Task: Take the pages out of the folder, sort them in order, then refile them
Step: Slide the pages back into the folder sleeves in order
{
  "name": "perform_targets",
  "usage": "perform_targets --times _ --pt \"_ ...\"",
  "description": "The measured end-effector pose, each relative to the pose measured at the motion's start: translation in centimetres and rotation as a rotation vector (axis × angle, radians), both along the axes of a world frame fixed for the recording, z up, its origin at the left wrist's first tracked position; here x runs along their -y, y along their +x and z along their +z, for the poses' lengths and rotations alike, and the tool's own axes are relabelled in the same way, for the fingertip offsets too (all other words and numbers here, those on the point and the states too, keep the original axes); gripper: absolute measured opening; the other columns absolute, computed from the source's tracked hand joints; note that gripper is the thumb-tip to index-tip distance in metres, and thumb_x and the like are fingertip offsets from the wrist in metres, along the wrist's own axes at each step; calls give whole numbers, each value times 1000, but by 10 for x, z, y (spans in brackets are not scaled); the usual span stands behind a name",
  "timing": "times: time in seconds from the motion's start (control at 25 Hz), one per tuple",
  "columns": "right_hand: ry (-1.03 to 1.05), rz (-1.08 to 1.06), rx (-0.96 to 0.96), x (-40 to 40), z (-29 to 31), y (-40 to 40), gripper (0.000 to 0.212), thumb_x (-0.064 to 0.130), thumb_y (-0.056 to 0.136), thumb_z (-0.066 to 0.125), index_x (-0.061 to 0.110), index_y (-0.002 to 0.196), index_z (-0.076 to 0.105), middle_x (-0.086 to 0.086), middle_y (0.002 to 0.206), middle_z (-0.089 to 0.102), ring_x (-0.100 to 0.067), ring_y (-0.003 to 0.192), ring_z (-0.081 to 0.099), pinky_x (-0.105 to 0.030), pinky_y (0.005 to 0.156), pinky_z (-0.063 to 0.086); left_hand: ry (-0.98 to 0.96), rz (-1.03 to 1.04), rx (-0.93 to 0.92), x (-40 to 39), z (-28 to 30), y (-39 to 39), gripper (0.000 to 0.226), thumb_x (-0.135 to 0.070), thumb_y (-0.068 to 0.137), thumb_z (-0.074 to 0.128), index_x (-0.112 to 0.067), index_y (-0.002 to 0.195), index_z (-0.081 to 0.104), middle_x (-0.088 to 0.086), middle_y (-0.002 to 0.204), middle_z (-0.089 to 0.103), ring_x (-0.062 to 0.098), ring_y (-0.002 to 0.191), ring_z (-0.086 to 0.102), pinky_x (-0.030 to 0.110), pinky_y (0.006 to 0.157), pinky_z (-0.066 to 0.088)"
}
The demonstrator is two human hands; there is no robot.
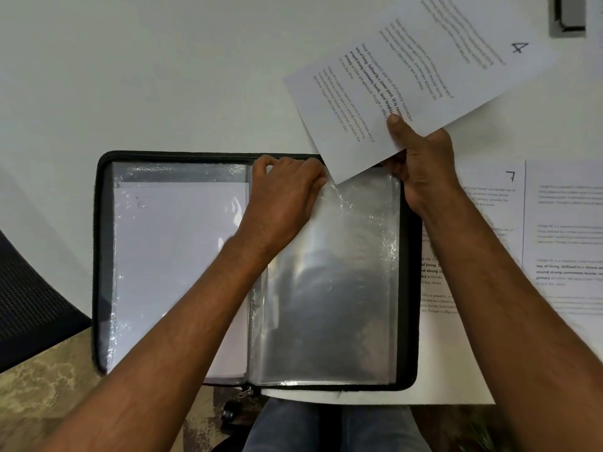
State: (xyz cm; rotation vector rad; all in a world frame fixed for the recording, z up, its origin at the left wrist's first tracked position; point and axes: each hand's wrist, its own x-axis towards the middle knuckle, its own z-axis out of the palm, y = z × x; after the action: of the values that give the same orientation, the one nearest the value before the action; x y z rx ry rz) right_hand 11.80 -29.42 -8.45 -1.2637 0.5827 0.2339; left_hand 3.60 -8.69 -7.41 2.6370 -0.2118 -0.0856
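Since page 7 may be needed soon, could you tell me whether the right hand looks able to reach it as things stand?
Probably not at once: the right hand grips page 4. Page 7 lies uncovered beside the folder, just under that forearm.
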Motion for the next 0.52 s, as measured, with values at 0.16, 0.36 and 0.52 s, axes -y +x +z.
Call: perform_targets --times 0.16,0.36,0.52 --pt "-30 155 116 1 1 3 43 7 94 73 6 136 61 -8 127 73 -25 115 71 -42 94 59 -20 24 9 -1 -2 6 17 -30 108 50 -22 102 63 -10 91 62 17 90 58 42 99 30" --pt "-119 321 140 11 7 12 32 11 95 72 14 126 66 -1 118 77 -23 109 74 -42 89 62 -24 40 28 -3 -3 11 17 -34 105 53 -24 104 67 -4 95 62 19 94 56 36 91 24" --pt "-153 483 106 19 9 19 34 14 93 74 17 127 66 2 117 77 -22 107 74 -36 82 62 -72 62 19 -6 -6 13 16 -36 104 54 -27 103 68 -10 95 58 15 96 54 35 90 24"
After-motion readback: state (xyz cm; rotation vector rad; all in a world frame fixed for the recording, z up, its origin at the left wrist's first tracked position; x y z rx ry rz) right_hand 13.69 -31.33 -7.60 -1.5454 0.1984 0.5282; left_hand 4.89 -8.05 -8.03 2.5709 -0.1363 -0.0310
